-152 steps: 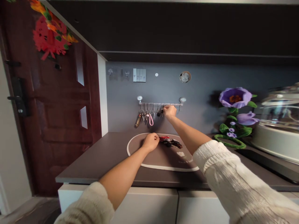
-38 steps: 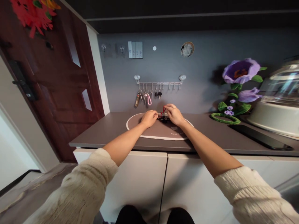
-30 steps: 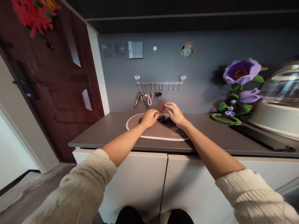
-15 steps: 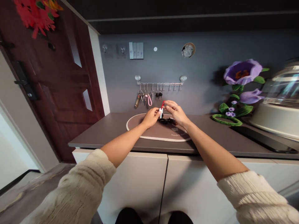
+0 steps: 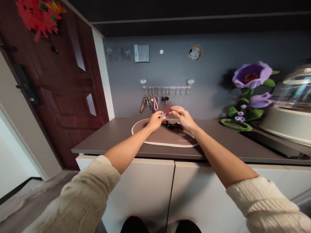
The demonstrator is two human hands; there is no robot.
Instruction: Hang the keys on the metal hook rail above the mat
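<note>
Above the countertop, my left hand [image 5: 155, 121] pinches a small grey tag [image 5: 163, 114] between thumb and fingers. A thin red cord [image 5: 167, 111] runs from the tag to my right hand [image 5: 184, 118], whose fingertips are closed on it. Just under the tag a metal ring shows. A dark bunch that looks like keys [image 5: 172, 125] lies on the brown oval mat [image 5: 157, 137] below my hands, partly covered by them. Whether the ring joins the tag to that bunch, I cannot tell.
Behind my hands, a hook rail [image 5: 167, 87] on the wall carries several keys and a pink strap [image 5: 155, 104]. To the right stand purple fabric flowers [image 5: 252, 76], a flat black device [image 5: 274, 145] and a domed appliance [image 5: 286, 119]. A dark red door [image 5: 65, 97] is at left.
The tag has turned from upright and white-looking to tilted and grey, moving slightly left with my left fingers. More of the red cord shows between my hands. My right hand has barely moved.
</note>
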